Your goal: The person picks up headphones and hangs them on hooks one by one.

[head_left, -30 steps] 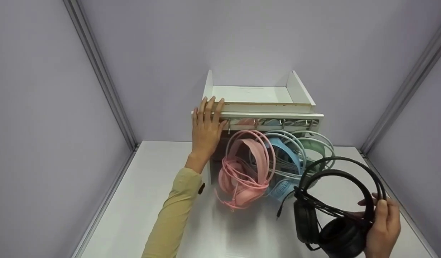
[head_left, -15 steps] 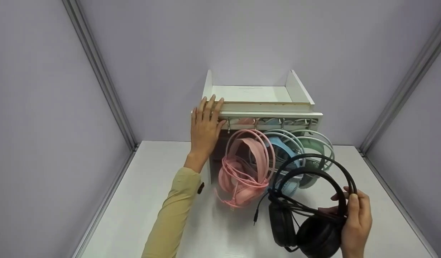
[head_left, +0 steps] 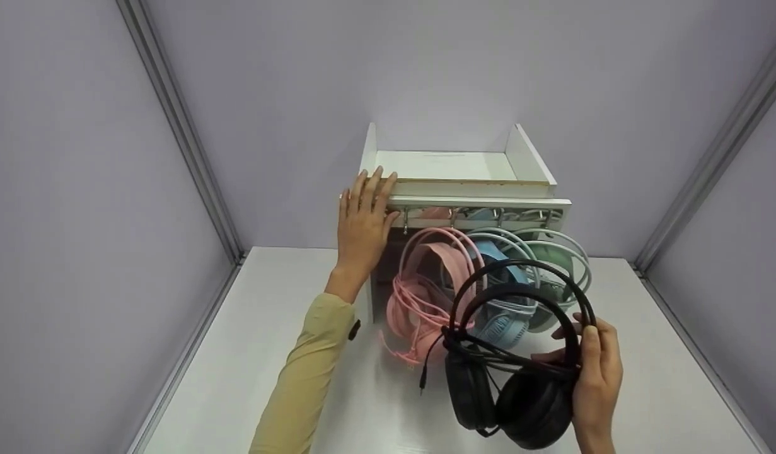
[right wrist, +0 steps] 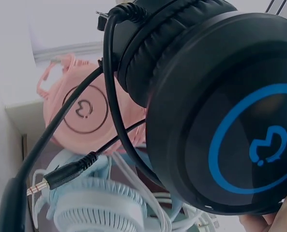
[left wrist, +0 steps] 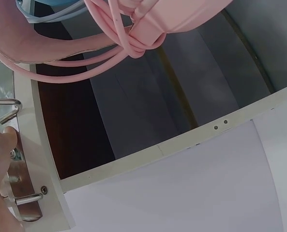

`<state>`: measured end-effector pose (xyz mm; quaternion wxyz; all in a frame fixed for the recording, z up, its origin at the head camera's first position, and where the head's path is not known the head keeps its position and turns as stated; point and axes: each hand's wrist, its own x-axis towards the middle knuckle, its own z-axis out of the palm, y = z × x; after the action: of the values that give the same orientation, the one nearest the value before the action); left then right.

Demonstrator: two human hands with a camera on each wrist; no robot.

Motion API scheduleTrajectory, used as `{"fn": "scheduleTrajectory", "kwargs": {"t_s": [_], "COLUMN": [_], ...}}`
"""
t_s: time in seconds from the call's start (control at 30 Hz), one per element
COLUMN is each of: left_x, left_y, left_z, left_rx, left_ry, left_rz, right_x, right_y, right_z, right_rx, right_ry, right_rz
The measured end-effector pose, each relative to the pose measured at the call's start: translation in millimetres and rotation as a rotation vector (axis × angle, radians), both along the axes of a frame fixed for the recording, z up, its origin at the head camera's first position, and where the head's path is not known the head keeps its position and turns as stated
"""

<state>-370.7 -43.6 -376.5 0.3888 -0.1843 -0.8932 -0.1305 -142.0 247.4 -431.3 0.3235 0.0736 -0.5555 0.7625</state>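
My right hand [head_left: 596,372] grips a pair of black headphones [head_left: 536,413] by the side, where the band meets the ear cup. Their cable is bundled across the middle, and its plug [right wrist: 66,175] dangles free. My left hand [head_left: 361,239] rests on the front left corner of a white rack [head_left: 476,189], fingers straight over the top edge. Pink headphones [head_left: 403,309], light blue headphones [head_left: 504,328] and green headphones [head_left: 555,255] hang along the rack's front. The black pair overlaps the pink and blue ones in the head view.
Metal hooks [left wrist: 10,110] line a strip on the rack's front; one near my left thumb bears nothing. A shallow white tray [head_left: 451,165] forms the rack's top. Grey panels [head_left: 728,265] enclose the white table [head_left: 255,328] on the sides and back.
My right hand has carried the black headphones leftward and slightly up, from beside the green pair to in front of the blue and pink pairs. The left hand stays on the rack.
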Motion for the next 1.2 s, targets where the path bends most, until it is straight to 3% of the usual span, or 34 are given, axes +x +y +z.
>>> {"fn": "scheduleTrajectory", "kwargs": {"t_s": [0.4,0.57,0.63,0.9,1.07,1.2], "left_x": [2.8,3.2,3.3,7.5,11.2,12.3], "left_y": [-9.7,-15.7,-18.7,-28.8,-38.2,-43.8], "left_z": [5.5,7.5,8.4,8.3,2.0,-0.5], "left_rx": [-0.048,-0.067,-0.071,-0.061,-0.063,-0.066], "left_ry": [-0.033,-0.056,-0.064,-0.088,-0.147,-0.134], "left_rz": [-0.036,-0.053,-0.061,-0.130,-0.156,-0.167], "right_x": [-14.5,-19.3,-20.8,-30.2,-34.5,-37.9], "right_y": [-38,-56,-63,-88,-100,-106], "right_z": [13.7,17.0,18.1,20.1,19.9,20.7], "right_rx": [0.043,0.141,0.160,0.216,0.160,0.119], "right_ry": [-0.007,-0.102,-0.145,-0.207,-0.246,-0.250], "right_rz": [0.028,-0.087,-0.098,-0.067,0.005,0.056]}}
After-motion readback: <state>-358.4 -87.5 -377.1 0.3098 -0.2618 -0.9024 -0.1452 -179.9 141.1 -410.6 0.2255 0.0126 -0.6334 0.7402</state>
